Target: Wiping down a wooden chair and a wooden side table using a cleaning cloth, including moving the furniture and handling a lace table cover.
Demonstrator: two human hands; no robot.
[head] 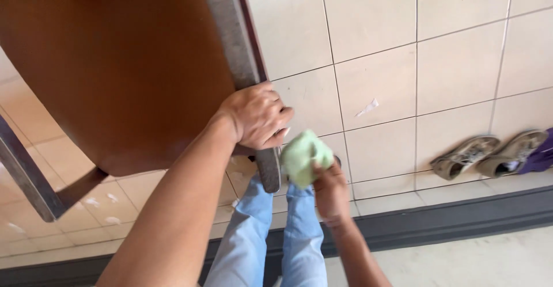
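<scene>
1. We see both forearms bare to the frame edge; no sleeve, watch or bracelet shows on either.
2. The left hand [257,116] and right hand [330,190] carry no glove or ring that we can make out.
3. The legs wear light blue denim trousers [271,241], creased along each leg.
</scene>
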